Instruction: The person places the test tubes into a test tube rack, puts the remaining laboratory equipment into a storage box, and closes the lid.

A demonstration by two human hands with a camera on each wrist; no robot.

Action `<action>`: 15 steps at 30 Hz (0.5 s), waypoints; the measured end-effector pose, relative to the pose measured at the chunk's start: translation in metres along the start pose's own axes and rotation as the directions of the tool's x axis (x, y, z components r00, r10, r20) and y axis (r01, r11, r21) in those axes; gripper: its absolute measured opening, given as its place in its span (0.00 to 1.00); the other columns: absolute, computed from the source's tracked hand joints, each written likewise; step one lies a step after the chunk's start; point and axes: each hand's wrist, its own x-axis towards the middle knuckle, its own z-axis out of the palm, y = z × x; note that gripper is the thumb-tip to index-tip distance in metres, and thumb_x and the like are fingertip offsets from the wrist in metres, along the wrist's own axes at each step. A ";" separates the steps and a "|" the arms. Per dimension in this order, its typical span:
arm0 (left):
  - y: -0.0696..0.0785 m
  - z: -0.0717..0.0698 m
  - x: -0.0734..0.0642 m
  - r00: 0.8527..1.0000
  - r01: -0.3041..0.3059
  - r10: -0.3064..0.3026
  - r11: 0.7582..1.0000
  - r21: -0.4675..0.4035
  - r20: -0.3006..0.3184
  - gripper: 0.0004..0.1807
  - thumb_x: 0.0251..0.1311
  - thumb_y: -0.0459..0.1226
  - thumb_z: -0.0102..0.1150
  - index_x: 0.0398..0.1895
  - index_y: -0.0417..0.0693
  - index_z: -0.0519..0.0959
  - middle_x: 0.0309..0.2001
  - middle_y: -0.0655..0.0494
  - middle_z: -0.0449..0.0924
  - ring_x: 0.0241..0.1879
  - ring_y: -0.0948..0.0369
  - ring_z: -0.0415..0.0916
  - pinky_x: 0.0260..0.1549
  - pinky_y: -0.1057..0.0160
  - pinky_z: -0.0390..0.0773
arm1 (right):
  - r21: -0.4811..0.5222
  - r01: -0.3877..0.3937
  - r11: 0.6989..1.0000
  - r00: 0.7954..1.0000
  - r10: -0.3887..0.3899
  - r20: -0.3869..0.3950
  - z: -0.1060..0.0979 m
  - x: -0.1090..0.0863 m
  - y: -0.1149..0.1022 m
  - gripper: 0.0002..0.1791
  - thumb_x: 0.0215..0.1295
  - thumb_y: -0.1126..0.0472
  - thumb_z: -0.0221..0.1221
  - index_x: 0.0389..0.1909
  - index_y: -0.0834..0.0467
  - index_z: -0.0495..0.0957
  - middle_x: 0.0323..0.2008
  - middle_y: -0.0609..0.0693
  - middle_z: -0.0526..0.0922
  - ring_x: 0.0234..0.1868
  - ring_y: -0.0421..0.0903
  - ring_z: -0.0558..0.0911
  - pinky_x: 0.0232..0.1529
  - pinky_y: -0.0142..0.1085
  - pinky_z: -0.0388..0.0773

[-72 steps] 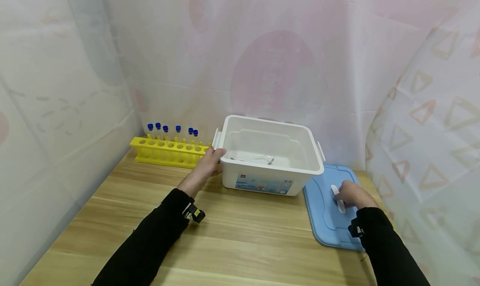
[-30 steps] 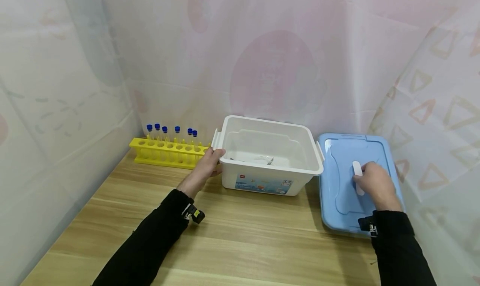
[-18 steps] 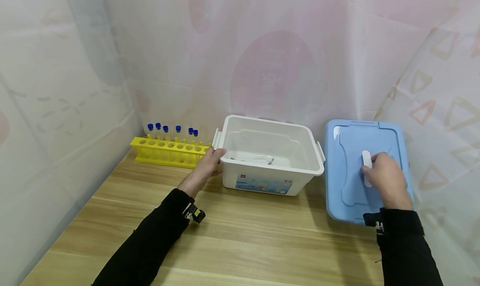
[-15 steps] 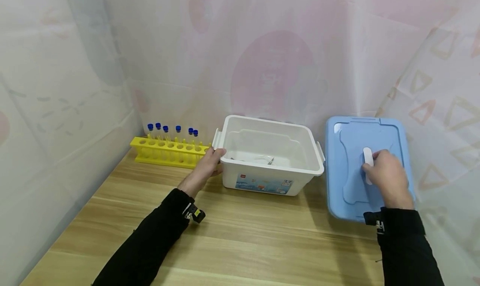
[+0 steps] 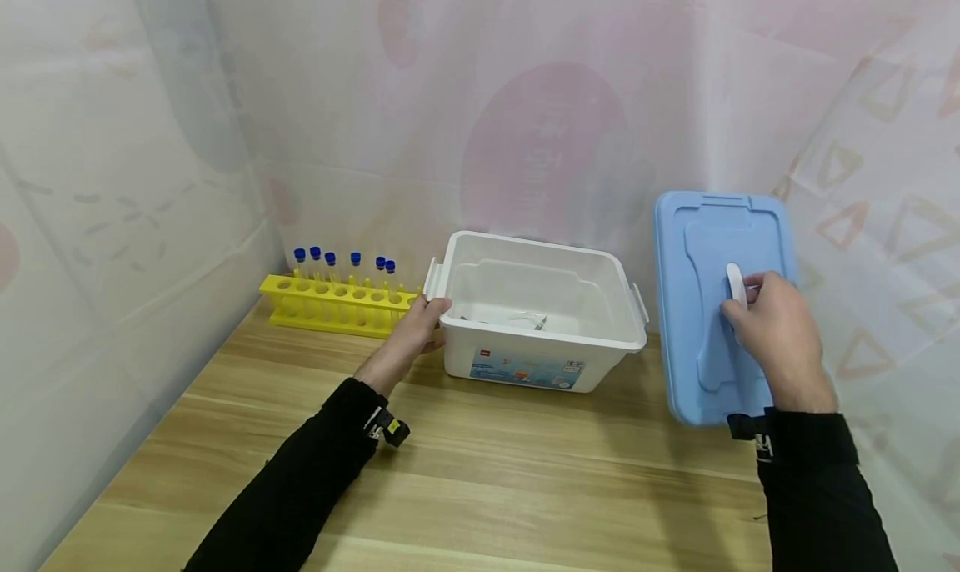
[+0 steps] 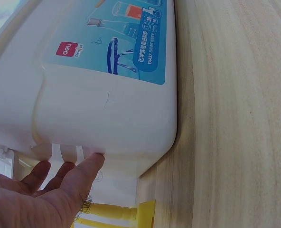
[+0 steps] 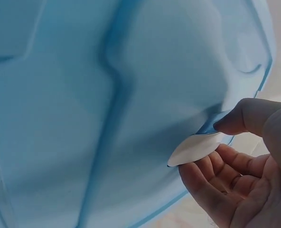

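Note:
In the head view, a white plastic storage box (image 5: 517,357) stands lidless on the table, with small items (image 5: 537,322) on its floor. My left hand (image 5: 405,338) holds its left end: the thumb lies at the rim below the side handle, and the other fingers (image 6: 86,166) touch the end wall in the left wrist view. On the right, my right hand (image 5: 780,330) pinches the white handle (image 7: 195,149) of the blue lid (image 5: 693,322) between thumb and fingers. The lid is held up steeply tilted, its handled face toward me.
A yellow test tube rack (image 5: 330,288) stands just left of the box, carrying several tubes with blue caps (image 5: 356,258). Patterned cloth (image 5: 540,138) hangs behind the table and at both sides. Wooden tabletop (image 5: 510,480) stretches in front of the box.
My right hand has raised the blue lid from low on the right, moving it up and away and tilting it more upright. The left hand and the box have stayed put.

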 end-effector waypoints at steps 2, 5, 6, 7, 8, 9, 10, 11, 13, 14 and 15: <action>0.000 0.000 0.000 1.000 -0.002 0.002 1.000 -0.002 0.003 0.47 0.90 0.57 0.43 1.00 0.52 0.42 0.96 0.35 0.51 0.94 0.33 0.56 0.88 0.20 0.64 | 0.005 0.016 1.000 1.000 -0.016 -0.014 -0.001 -0.001 -0.005 0.31 0.82 0.60 0.59 0.74 0.79 0.72 0.58 0.76 0.82 0.51 0.68 0.87 0.35 0.43 0.86; 0.000 0.000 0.000 1.000 0.000 0.000 1.000 -0.004 0.002 0.46 0.90 0.57 0.42 1.00 0.52 0.41 0.96 0.35 0.51 0.94 0.33 0.56 0.88 0.20 0.64 | 0.007 0.032 0.999 0.999 -0.032 -0.026 -0.002 -0.001 -0.013 0.31 0.83 0.59 0.59 0.75 0.78 0.73 0.58 0.75 0.82 0.52 0.68 0.87 0.36 0.43 0.87; -0.001 0.000 0.000 1.000 0.000 0.000 1.000 -0.003 0.003 0.46 0.90 0.57 0.42 1.00 0.51 0.41 0.96 0.35 0.51 0.94 0.33 0.56 0.88 0.21 0.64 | 0.008 0.035 0.999 0.999 -0.035 -0.029 -0.002 -0.002 -0.015 0.31 0.84 0.59 0.59 0.76 0.77 0.73 0.58 0.74 0.83 0.52 0.67 0.87 0.35 0.41 0.86; -0.001 0.000 0.000 1.000 0.000 0.000 1.000 -0.002 0.003 0.47 0.90 0.57 0.43 1.00 0.51 0.41 0.96 0.35 0.51 0.94 0.33 0.56 0.88 0.21 0.64 | 0.010 0.038 0.999 0.999 -0.037 -0.032 -0.002 -0.002 -0.018 0.31 0.84 0.58 0.59 0.76 0.76 0.73 0.58 0.73 0.83 0.52 0.67 0.87 0.34 0.40 0.84; -0.001 0.000 0.000 1.000 -0.001 0.001 1.000 -0.001 0.003 0.47 0.89 0.57 0.43 1.00 0.51 0.41 0.96 0.35 0.51 0.94 0.33 0.56 0.88 0.21 0.64 | 0.015 0.045 0.999 0.998 -0.044 -0.039 -0.002 -0.002 -0.020 0.31 0.84 0.58 0.59 0.76 0.75 0.73 0.58 0.72 0.83 0.52 0.66 0.86 0.35 0.39 0.84; -0.001 0.000 0.000 1.000 -0.001 0.001 1.000 -0.001 0.003 0.48 0.89 0.58 0.43 1.00 0.51 0.41 0.96 0.36 0.51 0.94 0.34 0.56 0.88 0.21 0.64 | 0.023 0.054 0.998 0.998 -0.053 -0.046 -0.002 -0.002 -0.022 0.30 0.84 0.58 0.59 0.76 0.75 0.74 0.57 0.72 0.83 0.51 0.66 0.86 0.35 0.38 0.83; -0.001 0.000 0.000 1.000 -0.002 0.002 1.000 0.001 0.004 0.48 0.89 0.59 0.43 1.00 0.51 0.41 0.96 0.36 0.51 0.94 0.34 0.56 0.88 0.21 0.64 | 0.035 0.063 0.997 0.997 -0.061 -0.055 -0.001 -0.002 -0.025 0.30 0.84 0.58 0.58 0.76 0.75 0.74 0.57 0.71 0.83 0.52 0.66 0.86 0.36 0.39 0.83; -0.001 0.000 0.000 1.000 -0.004 0.004 1.000 0.001 0.006 0.48 0.89 0.59 0.43 1.00 0.51 0.41 0.96 0.36 0.50 0.94 0.34 0.55 0.88 0.21 0.64 | 0.048 0.073 0.996 0.996 -0.070 -0.063 -0.001 -0.003 -0.027 0.30 0.84 0.59 0.58 0.76 0.75 0.74 0.57 0.71 0.83 0.53 0.66 0.86 0.38 0.41 0.85; 0.000 0.000 -0.001 1.000 -0.007 0.007 1.000 0.004 0.008 0.49 0.88 0.59 0.43 1.00 0.51 0.41 0.96 0.36 0.50 0.94 0.33 0.55 0.88 0.20 0.64 | 0.075 0.099 0.992 0.992 -0.093 -0.082 0.000 -0.003 -0.031 0.30 0.84 0.60 0.58 0.77 0.75 0.74 0.58 0.71 0.82 0.55 0.66 0.85 0.41 0.40 0.85; 0.000 0.000 0.000 1.000 -0.008 0.008 1.000 0.003 0.009 0.48 0.89 0.59 0.43 1.00 0.51 0.41 0.96 0.36 0.50 0.95 0.33 0.55 0.88 0.20 0.64 | 0.088 0.116 0.989 0.990 -0.107 -0.094 0.001 -0.003 -0.033 0.30 0.84 0.61 0.57 0.77 0.76 0.74 0.58 0.72 0.82 0.56 0.67 0.85 0.43 0.42 0.87; 0.000 0.000 0.000 1.000 -0.008 0.008 1.000 0.003 0.010 0.48 0.89 0.59 0.43 1.00 0.52 0.41 0.96 0.36 0.50 0.95 0.33 0.54 0.88 0.20 0.63 | 0.099 0.126 0.987 0.988 -0.116 -0.102 0.001 -0.004 -0.035 0.30 0.84 0.61 0.57 0.77 0.76 0.74 0.59 0.72 0.82 0.58 0.67 0.85 0.46 0.44 0.87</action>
